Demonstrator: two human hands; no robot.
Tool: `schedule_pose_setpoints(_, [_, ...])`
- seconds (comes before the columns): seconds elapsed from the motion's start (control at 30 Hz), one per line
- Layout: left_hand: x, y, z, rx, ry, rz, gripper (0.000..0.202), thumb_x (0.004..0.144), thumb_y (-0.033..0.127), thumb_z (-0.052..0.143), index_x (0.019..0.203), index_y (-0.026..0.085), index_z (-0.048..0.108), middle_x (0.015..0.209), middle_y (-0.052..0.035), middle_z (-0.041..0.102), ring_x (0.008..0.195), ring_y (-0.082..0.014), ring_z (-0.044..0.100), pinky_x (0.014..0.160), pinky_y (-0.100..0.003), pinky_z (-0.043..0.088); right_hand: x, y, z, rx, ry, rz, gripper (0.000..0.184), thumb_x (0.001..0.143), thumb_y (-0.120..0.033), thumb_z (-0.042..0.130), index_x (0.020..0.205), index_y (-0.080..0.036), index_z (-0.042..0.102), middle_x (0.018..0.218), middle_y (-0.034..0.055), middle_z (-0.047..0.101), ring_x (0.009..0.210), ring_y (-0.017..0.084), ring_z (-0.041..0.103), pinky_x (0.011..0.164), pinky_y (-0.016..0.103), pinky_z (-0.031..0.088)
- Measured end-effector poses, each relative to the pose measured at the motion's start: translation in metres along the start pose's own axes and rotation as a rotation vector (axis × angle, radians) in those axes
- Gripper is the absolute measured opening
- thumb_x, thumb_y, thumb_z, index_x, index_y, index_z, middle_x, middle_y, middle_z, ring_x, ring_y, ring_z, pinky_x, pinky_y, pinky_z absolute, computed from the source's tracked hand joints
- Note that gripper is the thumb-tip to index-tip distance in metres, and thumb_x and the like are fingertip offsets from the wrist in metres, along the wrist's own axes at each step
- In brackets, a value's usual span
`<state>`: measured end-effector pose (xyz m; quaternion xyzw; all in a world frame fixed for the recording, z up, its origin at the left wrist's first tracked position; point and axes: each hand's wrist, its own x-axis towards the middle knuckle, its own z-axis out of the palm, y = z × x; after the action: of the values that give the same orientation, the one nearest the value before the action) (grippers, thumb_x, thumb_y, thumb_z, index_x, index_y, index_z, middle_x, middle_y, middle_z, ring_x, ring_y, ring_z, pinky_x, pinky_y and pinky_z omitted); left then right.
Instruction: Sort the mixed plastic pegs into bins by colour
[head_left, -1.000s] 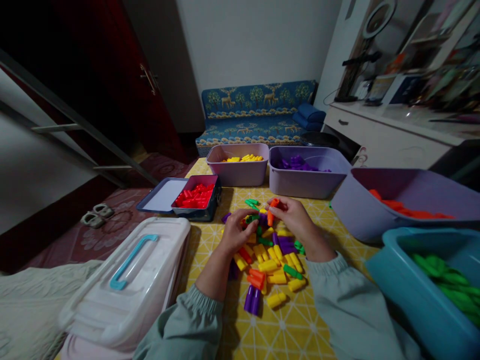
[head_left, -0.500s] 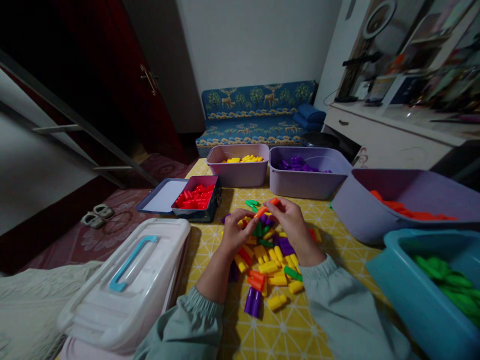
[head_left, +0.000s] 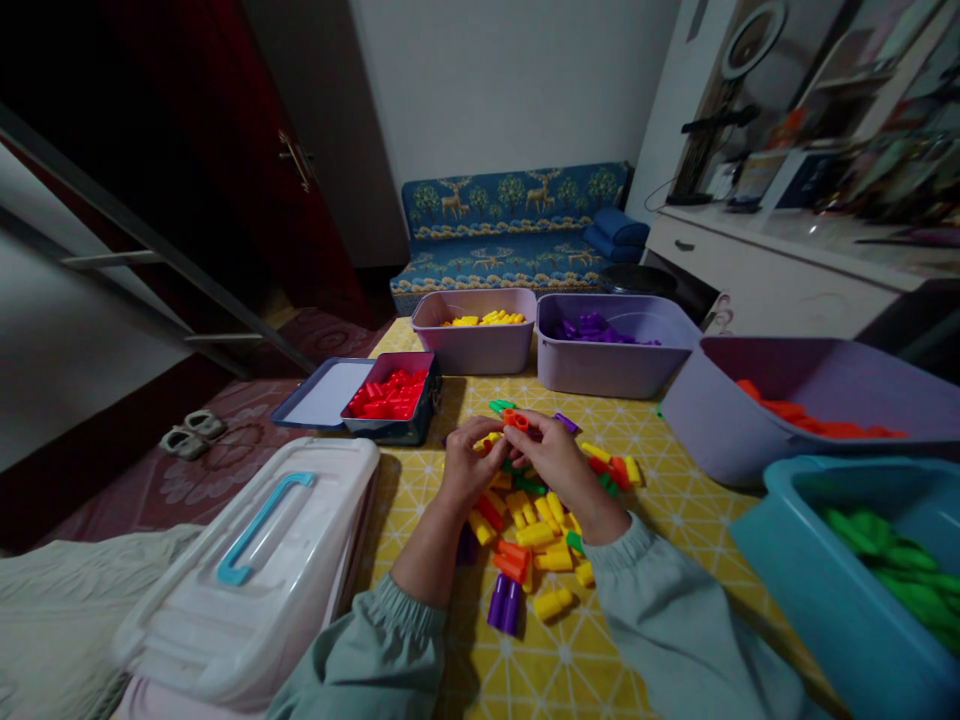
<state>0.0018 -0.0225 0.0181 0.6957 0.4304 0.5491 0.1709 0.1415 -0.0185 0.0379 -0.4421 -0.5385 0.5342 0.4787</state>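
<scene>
One orange piece [head_left: 516, 419] sits between both hands' fingers [head_left: 541, 432].

Wall [head_left: 510, 90]: plain, pale, dimly lit.
Sofa [head_left: 495, 255]: blue, against wall, patterned with deer and trees (folded blue bundle [head_left: 619, 230] at right end).
Door [head_left: 247, 130]: dark red, with metal handle [head_left: 295, 160].
Floor [head_left: 135, 480]: dull red, flower-patterned.
Dresser [head_left: 780, 265]: white, drawer-fronted, cluttered on top.

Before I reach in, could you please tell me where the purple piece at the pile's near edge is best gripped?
Probably pinch the purple piece across its two long outer sides, from above and the near side. It lies flat, two tubes side by side, with tablecloth showing along both flanks; an orange piece crowds its far end.
</scene>
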Motion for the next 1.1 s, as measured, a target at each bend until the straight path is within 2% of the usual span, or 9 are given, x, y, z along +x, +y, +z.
schedule_pose_setpoints(0.2, [0.0,0.001,-0.001,0.002,-0.066,0.049,0.013,0.085,0.025,0.062,0.088,0.018,0.073,0.084,-0.0073,0.073,0.08,-0.0177,0.067,0.075,-0.029,0.051,0.002,-0.019,-0.019,-0.06,0.002,-0.021,0.03,0.07,-0.043,0.073,0.086,-0.017,0.068,0.067,0.0018,0.067,0.051,0.015,0.062,0.044,0.024,0.05])
schedule_pose_setpoints(0.3, [-0.001,0.001,-0.001,0.004,-0.08,0.019,0.014,0.087,0.027,0.062,0.086,0.019,0.073,0.084,-0.0064,0.073,0.081,-0.0174,0.067,0.077,-0.03,0.051,0.002,-0.043,-0.044,0.045,0.211,-0.101,0.036,0.07,-0.048,0.074,0.087,-0.017,0.065,0.073,0.0031,0.07,0.052,0.014,0.063,0.044,0.023,0.049])
schedule_pose_setpoints(0.43, [-0.002,-0.002,0.0,0.021,-0.081,0.004,0.014,0.087,0.027,0.062,0.084,0.019,0.073,0.083,-0.0057,0.074,0.079,-0.017,0.067,0.078,-0.03,0.051,-0.001,-0.073,-0.084,0.416,0.588,-0.428,0.028,0.08,-0.039,0.069,0.094,-0.018,0.058,0.084,0.0024,0.068,0.072,0.013,0.068,0.068,0.026,0.058])
schedule_pose_setpoints(0.5, [-0.003,-0.004,0.001,0.035,-0.098,-0.002,0.014,0.088,0.027,0.061,0.084,0.02,0.073,0.083,-0.0055,0.074,0.079,-0.0171,0.067,0.078,-0.03,0.051,-0.002,-0.079,-0.101,0.633,0.686,-0.506,0.02,0.087,-0.035,0.062,0.091,-0.017,0.055,0.093,0.0052,0.066,0.087,0.013,0.069,0.083,0.028,0.057])
schedule_pose_setpoints(0.63, [-0.003,-0.005,0.0,0.083,-0.168,-0.031,0.016,0.087,0.03,0.062,0.086,0.02,0.073,0.085,-0.0064,0.073,0.082,-0.0187,0.067,0.079,-0.032,0.051,0.002,-0.074,-0.114,0.809,0.626,-0.435,0.027,0.093,-0.041,0.05,0.083,-0.017,0.052,0.099,0.0111,0.06,0.103,0.018,0.066,0.091,0.033,0.056])
schedule_pose_setpoints(0.77, [-0.003,-0.002,-0.004,0.127,-0.303,-0.014,0.026,0.079,0.04,0.07,0.095,0.02,0.073,0.094,-0.0083,0.071,0.089,-0.0214,0.066,0.081,-0.034,0.051,0.006,-0.066,-0.106,0.794,0.571,-0.426,0.028,0.093,-0.044,0.048,0.083,-0.018,0.054,0.102,0.0108,0.061,0.104,0.019,0.065,0.088,0.036,0.057])
schedule_pose_setpoints(0.87, [-0.003,-0.001,-0.006,0.205,-0.395,0.051,0.04,0.07,0.043,0.077,0.104,0.022,0.072,0.1,-0.0091,0.07,0.095,-0.0244,0.064,0.085,-0.037,0.05,0.001,-0.073,-0.101,0.795,0.653,-0.479,0.024,0.095,-0.038,0.043,0.085,-0.02,0.055,0.109,0.0079,0.062,0.106,0.017,0.065,0.089,0.035,0.057])
schedule_pose_setpoints(0.97, [-0.003,-0.002,-0.006,0.245,-0.418,0.077,0.036,0.071,0.034,0.077,0.105,0.023,0.072,0.103,-0.0084,0.069,0.098,-0.0248,0.063,0.089,-0.039,0.048,-0.005,-0.081,-0.102,0.827,0.739,-0.493,0.021,0.094,-0.033,0.042,0.086,-0.022,0.057,0.116,0.0039,0.061,0.104,0.014,0.065,0.088,0.03,0.056])
schedule_pose_setpoints(1.1, [-0.003,-0.006,-0.004,0.216,-0.405,0.07,0.027,0.072,0.023,0.073,0.099,0.022,0.073,0.099,-0.0074,0.07,0.094,-0.0226,0.064,0.086,-0.036,0.05,-0.005,-0.08,-0.101,0.854,0.69,-0.379,0.019,0.091,-0.035,0.046,0.087,-0.021,0.057,0.113,0.0043,0.063,0.093,0.012,0.067,0.076,0.026,0.056])
